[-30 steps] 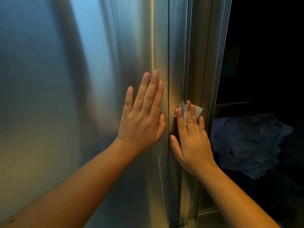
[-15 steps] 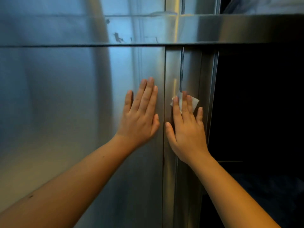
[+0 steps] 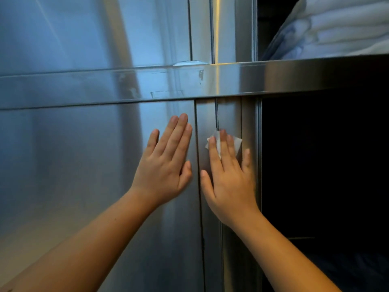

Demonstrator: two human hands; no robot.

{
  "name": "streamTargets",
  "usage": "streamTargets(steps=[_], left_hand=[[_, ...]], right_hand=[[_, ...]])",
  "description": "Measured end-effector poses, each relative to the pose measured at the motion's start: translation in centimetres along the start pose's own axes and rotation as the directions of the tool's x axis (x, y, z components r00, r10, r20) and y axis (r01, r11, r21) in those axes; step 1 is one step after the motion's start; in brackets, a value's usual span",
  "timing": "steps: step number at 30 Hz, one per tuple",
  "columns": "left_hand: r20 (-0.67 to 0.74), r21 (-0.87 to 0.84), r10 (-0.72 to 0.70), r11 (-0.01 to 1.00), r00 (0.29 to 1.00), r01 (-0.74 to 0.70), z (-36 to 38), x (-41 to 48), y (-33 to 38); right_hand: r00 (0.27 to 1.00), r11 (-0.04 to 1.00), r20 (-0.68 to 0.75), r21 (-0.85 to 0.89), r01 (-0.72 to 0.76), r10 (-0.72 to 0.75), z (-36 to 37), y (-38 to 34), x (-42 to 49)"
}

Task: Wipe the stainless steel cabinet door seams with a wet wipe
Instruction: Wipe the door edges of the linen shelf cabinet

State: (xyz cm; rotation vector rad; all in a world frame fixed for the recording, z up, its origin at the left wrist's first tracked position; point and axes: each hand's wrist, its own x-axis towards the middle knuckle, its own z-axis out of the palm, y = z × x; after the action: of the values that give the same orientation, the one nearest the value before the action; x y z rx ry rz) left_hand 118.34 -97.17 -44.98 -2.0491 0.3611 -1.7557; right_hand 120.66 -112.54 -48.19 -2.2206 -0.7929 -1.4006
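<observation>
Both hands are higher now — left hand [image 3: 164,165] flat on the door [image 3: 84,165], empty — right hand [image 3: 229,182] flat, pressing the wet wipe [image 3: 237,142] on the seam [image 3: 216,114].

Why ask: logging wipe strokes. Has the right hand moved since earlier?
Yes. The right hand, pressing the wet wipe, rose along the seam toward the horizontal rail.

Silvery cabinet door [image 3: 73,165] with blue sheen, white wet wipe [image 3: 236,141], white-and-pale-blue folded cloth [image 3: 336,28], black compartment [image 3: 326,165]
</observation>
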Motion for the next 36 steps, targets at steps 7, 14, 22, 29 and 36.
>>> streamTargets(steps=[7,14,22,29,36], left_hand=[[-0.011,-0.017,-0.055,0.998,0.998,0.055,-0.3,-0.3,0.2],[-0.037,-0.122,-0.126,0.985,0.991,0.121,-0.8,-0.4,0.0],[0.043,-0.237,0.060,0.970,0.997,-0.048,-2.2,-0.1,-2.9],[0.008,-0.051,0.108,0.993,0.994,-0.107,-1.2,-1.4,-4.5],[-0.001,-0.029,0.097,0.995,0.995,-0.097,-1.3,-1.3,-4.5]], right_hand=[[0.999,0.998,0.033,-0.066,0.016,-0.014,-1.3,0.0,2.1],[0.990,0.996,0.139,-0.089,0.005,0.008,-1.2,-0.2,-1.4],[0.994,0.995,0.092,-0.074,0.068,-0.061,-3.5,-2.6,0.1],[0.991,0.994,0.122,-0.080,0.074,-0.064,-1.4,-2.8,2.0],[0.996,0.995,0.047,-0.062,0.076,-0.073,-0.2,-2.5,1.9]])
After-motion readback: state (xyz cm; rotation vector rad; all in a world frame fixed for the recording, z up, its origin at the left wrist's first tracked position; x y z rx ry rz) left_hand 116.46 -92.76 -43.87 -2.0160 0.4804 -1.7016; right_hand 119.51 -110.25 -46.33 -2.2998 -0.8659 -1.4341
